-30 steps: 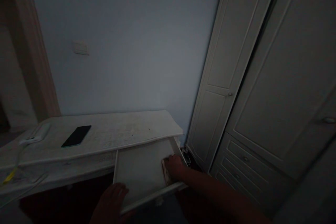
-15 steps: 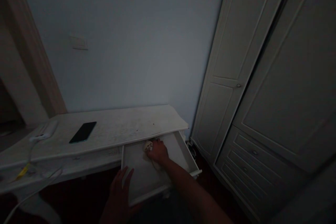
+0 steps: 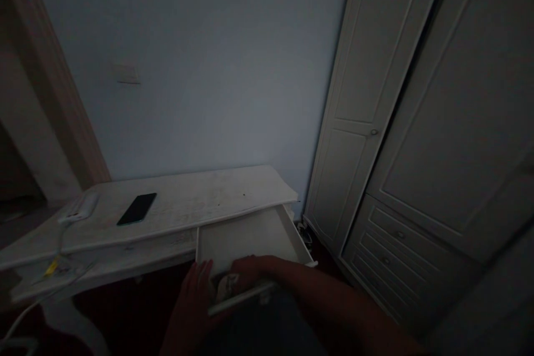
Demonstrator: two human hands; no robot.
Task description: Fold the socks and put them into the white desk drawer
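Note:
A white drawer (image 3: 250,236) is pulled out from the white desk (image 3: 217,189). Inside it, near the front left corner, my right hand (image 3: 247,271) is closed on a crumpled pale cloth (image 3: 227,286) with dark marks. The cloth is pressed to the drawer bottom, and its far side is partly hidden by my fingers. My left hand (image 3: 195,292) holds the drawer at its front left corner, fingers along the left side wall. Its thumb is mostly hidden below the drawer front.
A dark phone (image 3: 137,209) lies on the desktop. Farther left is a white power strip (image 3: 79,208) with a cable and a yellow tag (image 3: 52,267). A tall wardrobe (image 3: 354,156) with drawers stands at the right. Some items (image 3: 304,236) are on the floor between desk and wardrobe.
My right hand has drawn the cloth from the back of the drawer to its front left corner. My left hand's fingers have come closer together against the drawer's side.

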